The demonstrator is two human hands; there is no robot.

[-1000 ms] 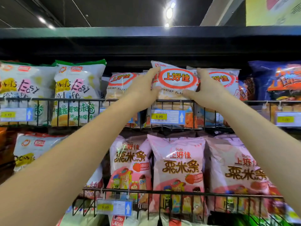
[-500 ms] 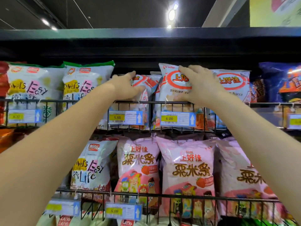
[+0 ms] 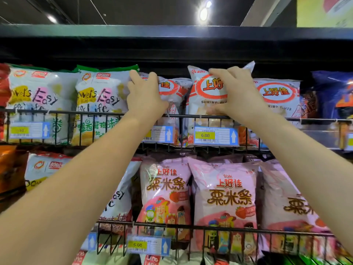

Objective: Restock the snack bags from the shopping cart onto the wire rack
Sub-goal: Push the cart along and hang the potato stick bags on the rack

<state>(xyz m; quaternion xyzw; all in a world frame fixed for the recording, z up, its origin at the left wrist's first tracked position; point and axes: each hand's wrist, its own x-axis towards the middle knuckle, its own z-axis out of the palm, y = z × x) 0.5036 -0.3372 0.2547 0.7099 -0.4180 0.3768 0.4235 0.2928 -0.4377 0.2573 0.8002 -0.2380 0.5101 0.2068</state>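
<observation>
Seating was in hand: right hand [image 3: 235, 94] clamped the shrimp bag [image 3: 199, 92], left hand [image 3: 145, 96] gripped its neighbour [image 3: 172, 90]; next, likely, settling it behind the rail [image 3: 191, 116].

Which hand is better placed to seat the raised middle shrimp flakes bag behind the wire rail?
Right. The right hand grips the middle shrimp flakes bag, thumb low by the wire rail. The left hand holds the neighbouring bag on its left.

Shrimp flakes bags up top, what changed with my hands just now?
The left hand let go of the middle shrimp flakes bag and moved left onto the neighbouring bag. The right hand slid from its right edge onto its front. Bags stayed in the wire rack.
</observation>
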